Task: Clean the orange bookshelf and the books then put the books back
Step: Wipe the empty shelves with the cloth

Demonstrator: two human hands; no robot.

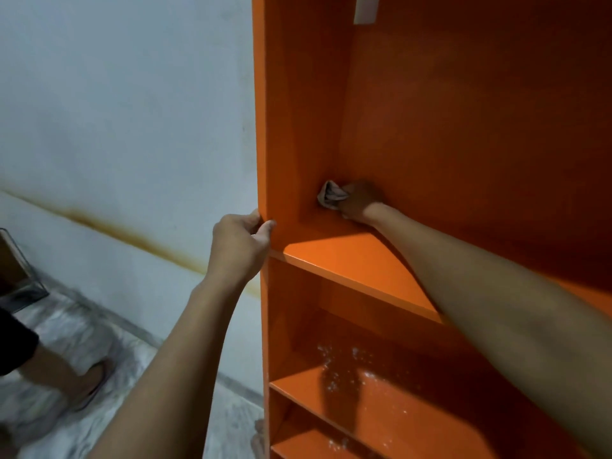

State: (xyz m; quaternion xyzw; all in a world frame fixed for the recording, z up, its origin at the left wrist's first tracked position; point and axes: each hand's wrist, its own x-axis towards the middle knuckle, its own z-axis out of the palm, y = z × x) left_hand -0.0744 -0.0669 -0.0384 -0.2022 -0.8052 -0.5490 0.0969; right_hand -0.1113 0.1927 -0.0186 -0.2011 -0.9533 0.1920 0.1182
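Orange bookshelf (463, 111): fills the right half of the view, upright, its left side panel close by the wall (116, 111). Open compartments stacked one above another, seen from above and in front.

Wall: pale, with a brown stain line (132, 236) running slantwise down toward the shelf's left side.

Floor (66, 326): grey marbled. At the left edge, a leg with a sandalled foot (92, 382); cannot tell whose. Behind it, part of a dark metal frame (20, 276), cut off by the edge of the view.

Upper shelf board (347, 263): bright orange at the front, in shadow at the back. The right forearm crosses over its front edge and reaches into the compartment.

Lower shelf board (414, 402): scattered white specks (334, 362) on the board and up the back panel.

Left hand (238, 246): outside the shelf, at the level of the upper board. Grip curled round the front edge of the left side panel, thumb and fingertips pinching that edge.

Right hand (359, 202): deep in the back left corner of the upper compartment, low, just above the board. Grip closed round a bunched grey cloth (331, 195), which sits against the corner where side panel and back panel meet.

White tab (366, 8): small, on the back panel at the top of the view.
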